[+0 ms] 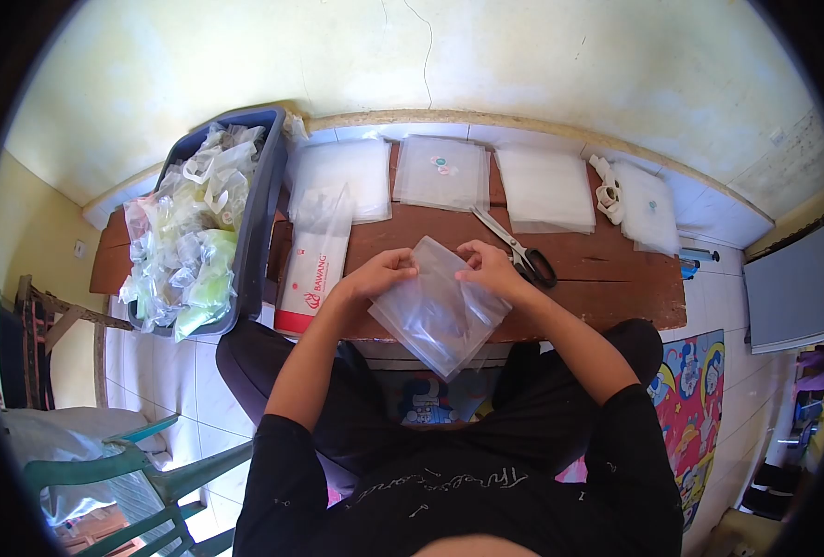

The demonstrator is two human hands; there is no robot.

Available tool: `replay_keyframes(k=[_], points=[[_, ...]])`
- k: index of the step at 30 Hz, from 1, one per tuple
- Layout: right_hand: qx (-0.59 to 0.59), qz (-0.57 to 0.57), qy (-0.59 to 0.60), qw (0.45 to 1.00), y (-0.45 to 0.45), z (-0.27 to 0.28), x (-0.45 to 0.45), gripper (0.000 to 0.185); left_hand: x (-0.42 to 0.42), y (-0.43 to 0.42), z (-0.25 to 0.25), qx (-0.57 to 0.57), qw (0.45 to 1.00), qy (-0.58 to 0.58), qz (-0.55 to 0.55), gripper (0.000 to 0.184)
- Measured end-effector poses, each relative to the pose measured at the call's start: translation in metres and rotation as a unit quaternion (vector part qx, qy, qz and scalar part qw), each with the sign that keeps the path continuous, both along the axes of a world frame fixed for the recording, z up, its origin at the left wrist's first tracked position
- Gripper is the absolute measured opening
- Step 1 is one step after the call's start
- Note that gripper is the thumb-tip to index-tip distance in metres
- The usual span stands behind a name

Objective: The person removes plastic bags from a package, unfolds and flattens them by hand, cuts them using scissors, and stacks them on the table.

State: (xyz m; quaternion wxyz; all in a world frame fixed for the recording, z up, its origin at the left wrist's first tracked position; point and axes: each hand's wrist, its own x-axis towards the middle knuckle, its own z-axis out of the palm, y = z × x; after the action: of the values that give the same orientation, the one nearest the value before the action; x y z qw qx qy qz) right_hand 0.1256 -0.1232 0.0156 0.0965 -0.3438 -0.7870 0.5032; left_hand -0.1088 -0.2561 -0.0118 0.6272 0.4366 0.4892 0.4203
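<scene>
Several layers of clear plastic bags hang at a slant between my hands, over the front edge of the brown wooden table. My left hand is closed on their upper left edge, thumb on top. On the upper right edge my right hand pinches them the same way. Just beyond my right hand lie scissors with black handles, blades pointing away to the left. Left of my left hand is a clear packet with red print reading BAWANG.
Stacks of clear plastic sheets line the table's back, with a whitish strap roll between two. A dark crate of crumpled plastic stands left. A green chair is lower left.
</scene>
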Motion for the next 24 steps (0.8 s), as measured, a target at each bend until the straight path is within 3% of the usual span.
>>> replay_keyframes(k=[1, 3, 8, 10, 14, 19, 20, 22, 24], points=[[-0.033, 0.008, 0.016, 0.999, 0.002, -0.002, 0.001, 0.038, -0.001, 0.0, 0.002, 0.0, 1.0, 0.0, 0.0, 0.01], [-0.057, -0.024, 0.034, 0.997, 0.008, -0.011, 0.0, 0.035, -0.005, -0.002, 0.005, -0.012, 0.99, 0.139, 0.035, 0.011], [-0.105, -0.097, 0.089, 0.986, 0.021, -0.02, 0.005, 0.031, -0.015, -0.004, 0.003, -0.055, 0.981, 0.156, 0.099, 0.017], [-0.038, -0.126, 0.067, 0.989, 0.02, -0.011, 0.007, 0.03, -0.015, -0.005, 0.011, -0.074, 0.979, 0.159, 0.106, 0.018], [-0.019, -0.138, 0.046, 0.989, 0.018, -0.006, 0.007, 0.03, -0.016, -0.005, 0.009, -0.076, 0.968, 0.193, 0.141, 0.026], [0.195, -0.086, 0.087, 0.973, 0.01, -0.006, 0.003, 0.04, -0.015, -0.005, 0.009, -0.035, 0.949, 0.235, 0.208, 0.031], [0.195, -0.086, 0.087, 0.973, 0.007, -0.005, 0.002, 0.04, -0.015, -0.005, 0.01, -0.027, 0.944, 0.244, 0.221, 0.031], [0.347, -0.016, 0.111, 0.931, -0.003, -0.005, 0.002, 0.044, -0.015, -0.005, 0.009, -0.019, 0.939, 0.253, 0.233, 0.032], [0.348, 0.022, 0.114, 0.93, -0.013, -0.008, 0.001, 0.045, -0.016, -0.006, 0.008, -0.02, 0.94, 0.242, 0.241, 0.035]])
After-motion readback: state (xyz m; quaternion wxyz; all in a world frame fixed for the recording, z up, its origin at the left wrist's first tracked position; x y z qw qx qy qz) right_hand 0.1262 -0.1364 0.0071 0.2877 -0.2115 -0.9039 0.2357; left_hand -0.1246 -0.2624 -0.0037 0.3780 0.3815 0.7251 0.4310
